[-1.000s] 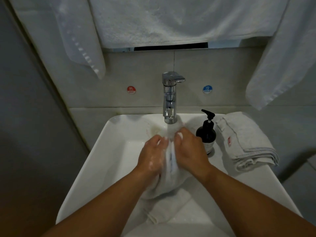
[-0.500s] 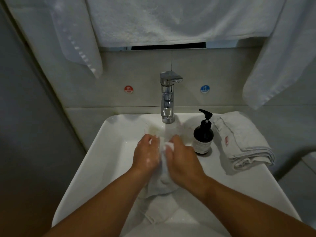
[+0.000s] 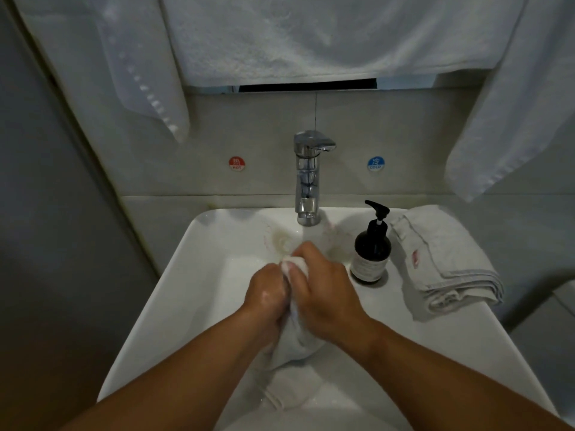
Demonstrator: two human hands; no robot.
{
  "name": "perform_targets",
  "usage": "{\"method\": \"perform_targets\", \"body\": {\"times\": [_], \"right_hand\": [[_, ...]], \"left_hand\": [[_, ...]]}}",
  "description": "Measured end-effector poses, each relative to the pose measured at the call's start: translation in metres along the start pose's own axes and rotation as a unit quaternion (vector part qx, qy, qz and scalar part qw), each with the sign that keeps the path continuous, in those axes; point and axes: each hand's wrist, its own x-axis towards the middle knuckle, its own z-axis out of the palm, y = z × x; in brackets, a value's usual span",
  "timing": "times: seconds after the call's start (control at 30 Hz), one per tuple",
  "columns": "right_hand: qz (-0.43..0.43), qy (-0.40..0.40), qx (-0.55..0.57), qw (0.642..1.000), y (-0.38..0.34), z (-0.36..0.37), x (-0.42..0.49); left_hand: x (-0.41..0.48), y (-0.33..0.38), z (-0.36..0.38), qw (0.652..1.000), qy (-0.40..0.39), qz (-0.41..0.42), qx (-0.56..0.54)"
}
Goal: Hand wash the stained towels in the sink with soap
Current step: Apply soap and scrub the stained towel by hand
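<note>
Over the sink (image 3: 199, 290), just below the tap (image 3: 308, 178): grips the wet towel (image 3: 295, 343) with both hands, left hand (image 3: 264, 297) and right hand (image 3: 323, 290) knuckle to knuckle, with fingers curled tight round a bunched fold and the rest of the cloth hanging down into the basin. Looks like the scrubbing step, well into this towel yet far from the end of the task, judging by the folded towel (image 3: 445, 262) waiting on the rim at the right, with a red mark on it, just beside the soap bottle (image 3: 371, 250).

To scrub well: pinch the cloth close on either side of the stain and rub fold against fold, in short strokes, with the knuckles. Turn the fold often to bring fresh cloth to the spot. Open it out now and then to check the mark; hidden between the hands at present, so no telling its state. Add a pump of soap on thinning lather; sheen of suds on the left hand only. Work low in the basin to spare the rim and the dry towel from splashes. Stream from the tap too faint to call; rinse under it only after lifting the stain. Gather up the trailing end before wringing, and wring over the basin, not the rim.
</note>
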Motion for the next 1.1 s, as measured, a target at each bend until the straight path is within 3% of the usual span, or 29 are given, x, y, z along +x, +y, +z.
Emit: {"method": "perform_targets", "body": {"times": [0.1, 0.2, 0.3, 0.4, 0.47, 0.57, 0.67, 0.77, 0.83, 0.93, 1.0, 1.1], "right_hand": [[0.049, 0.077, -0.014, 0.996, 0.014, -0.006, 0.023], [0.131, 0.051, -0.054, 0.989, 0.030, -0.015, 0.020], [0.034, -0.004, -0.037, 0.999, 0.009, -0.006, -0.005], [-0.048, 0.028, -0.031, 0.998, -0.006, -0.001, 0.001], [0.017, 0.072, -0.041, 0.996, 0.004, -0.006, 0.022], [0.117, 0.035, -0.087, 0.989, 0.023, -0.018, 0.024], [0.032, -0.012, -0.096, 0.995, 0.010, -0.009, -0.002], [-0.053, 0.031, -0.065, 0.996, -0.001, -0.002, -0.003], [0.009, 0.080, -0.059, 0.995, 0.009, -0.006, 0.017], [0.129, 0.056, -0.055, 0.989, 0.023, -0.018, 0.023], [0.093, 0.020, -0.064, 0.993, 0.013, -0.014, 0.007], [-0.041, 0.012, -0.021, 0.999, -0.012, -0.004, -0.013]], "left_hand": [[-0.004, 0.001, 0.006, 0.998, -0.019, 0.053, 0.006], [-0.007, 0.006, 0.007, 0.996, -0.014, 0.078, -0.034], [-0.001, 0.006, 0.001, 0.999, 0.016, 0.017, -0.037], [-0.007, 0.007, 0.001, 0.996, 0.005, -0.055, -0.068], [-0.013, 0.011, 0.004, 0.993, -0.023, -0.059, -0.096], [-0.017, 0.017, 0.007, 0.983, -0.050, -0.062, -0.165], [-0.007, 0.012, 0.003, 0.992, 0.016, -0.045, -0.113], [-0.010, 0.008, 0.003, 0.996, 0.015, -0.048, -0.076], [-0.018, 0.012, 0.006, 0.993, -0.011, -0.044, -0.105], [-0.019, 0.016, 0.008, 0.987, -0.040, -0.030, -0.150], [-0.012, 0.015, 0.006, 0.990, -0.012, -0.010, -0.137], [-0.009, 0.008, 0.001, 0.995, 0.007, -0.028, -0.099]]}}
